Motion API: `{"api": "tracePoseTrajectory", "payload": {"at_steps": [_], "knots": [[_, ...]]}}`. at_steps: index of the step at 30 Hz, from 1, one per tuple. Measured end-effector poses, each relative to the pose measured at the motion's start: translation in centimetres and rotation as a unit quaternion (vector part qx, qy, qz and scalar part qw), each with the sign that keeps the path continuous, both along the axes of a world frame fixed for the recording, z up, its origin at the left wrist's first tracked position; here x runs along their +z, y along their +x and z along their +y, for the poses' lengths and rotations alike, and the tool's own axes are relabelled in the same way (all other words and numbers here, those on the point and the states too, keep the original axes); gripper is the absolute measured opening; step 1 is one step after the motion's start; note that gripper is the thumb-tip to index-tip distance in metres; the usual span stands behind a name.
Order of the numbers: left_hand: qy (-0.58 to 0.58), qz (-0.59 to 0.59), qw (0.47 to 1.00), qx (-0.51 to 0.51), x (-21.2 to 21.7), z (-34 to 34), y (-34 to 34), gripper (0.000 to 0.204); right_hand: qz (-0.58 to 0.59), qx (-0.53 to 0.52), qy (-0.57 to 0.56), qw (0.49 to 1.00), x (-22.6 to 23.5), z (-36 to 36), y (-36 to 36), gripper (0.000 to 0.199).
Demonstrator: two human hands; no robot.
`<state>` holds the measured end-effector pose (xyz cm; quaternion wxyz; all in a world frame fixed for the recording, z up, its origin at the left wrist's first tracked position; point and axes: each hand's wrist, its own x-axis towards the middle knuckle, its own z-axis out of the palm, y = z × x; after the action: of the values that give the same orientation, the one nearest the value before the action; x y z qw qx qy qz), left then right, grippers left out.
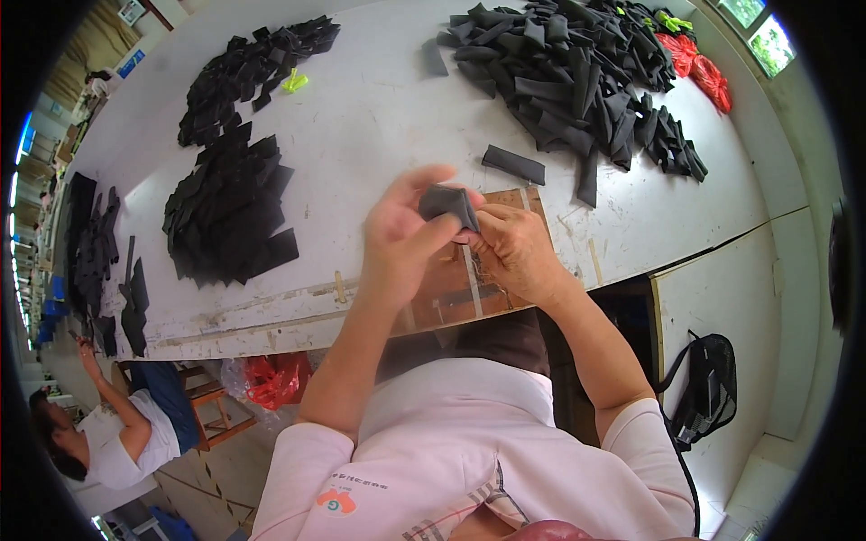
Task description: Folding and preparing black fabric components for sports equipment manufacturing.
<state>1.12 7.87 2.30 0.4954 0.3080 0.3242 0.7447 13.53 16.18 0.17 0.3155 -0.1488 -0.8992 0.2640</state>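
Nearest to the camera was the person's pink shirt (469,442), and both bare forearms rose from it toward the white table (361,117). The left hand (401,239) and the right hand (510,248) met above the near edge of the table, over a brown board (451,288) with pale tape strips on it. Between them they held a small dark fabric piece (448,203), which was lifted off the table. The left thumb lay along its near side and the left fingers were curled behind it, so this hand was pinching the piece. The right fingers were pressed together on the lower right corner of the same piece, also pinching it. To the near left, below the table edge, another person (108,433) in a white top sat beside a wooden stool (212,406), and a red plastic bag (275,379) lay near that stool. To the near right, a black mesh bag (708,388) hung against a white panel. Just beyond the hands, one single black strip (514,164) lay alone on the table. Farther to the left lay a flat stack of black pieces (230,212), and behind it a second black heap (248,72) with a small yellow scrap (294,81) beside it. At the far right was a big loose pile of black strips (568,72), and red net material (699,63) lay at its right end.
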Motion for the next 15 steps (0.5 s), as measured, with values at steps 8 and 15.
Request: {"api": "tracePoseTrajectory", "payload": {"at_steps": [8,15], "knots": [[-0.053,0.299,0.950,0.074,-1.5,1.3,0.7,0.011,-0.013,0.056,-0.203,0.977,-1.7,0.2,0.2,0.011],[0.021,0.137,0.987,0.079,1.0,0.3,1.1,0.012,-0.110,0.050,-0.159,0.980,0.4,0.7,0.5,0.013]]}}
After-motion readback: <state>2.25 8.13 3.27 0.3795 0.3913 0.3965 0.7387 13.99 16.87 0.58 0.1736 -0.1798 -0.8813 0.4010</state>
